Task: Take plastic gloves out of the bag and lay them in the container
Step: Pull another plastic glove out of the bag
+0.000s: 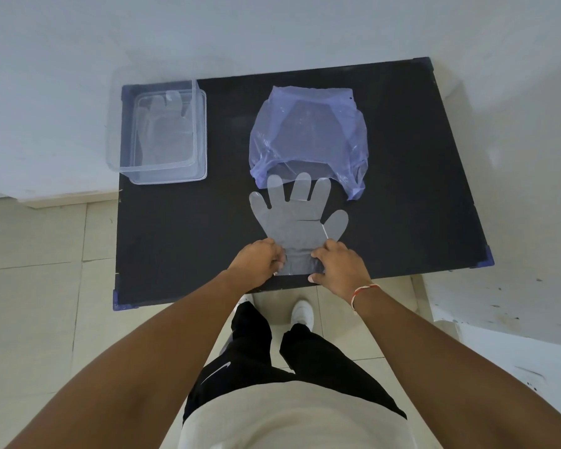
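A clear plastic glove (297, 218) lies flat on the black table (182, 241), fingers pointing away from me, fingertips just at the mouth of the blue plastic bag (308, 137). My left hand (259, 259) pinches the left side of the glove's cuff and my right hand (339, 262) pinches the right side, both near the table's front edge. More clear plastic shows through the bag. At the table's far left corner stands a clear plastic container (162, 171) with another glove (164, 128) lying flat inside.
The table's front edge (208, 294) runs just below my hands, with tiled floor and my feet beneath. White walls stand behind and to the left of the table. A white paint-marked surface (499, 306) sits at the right.
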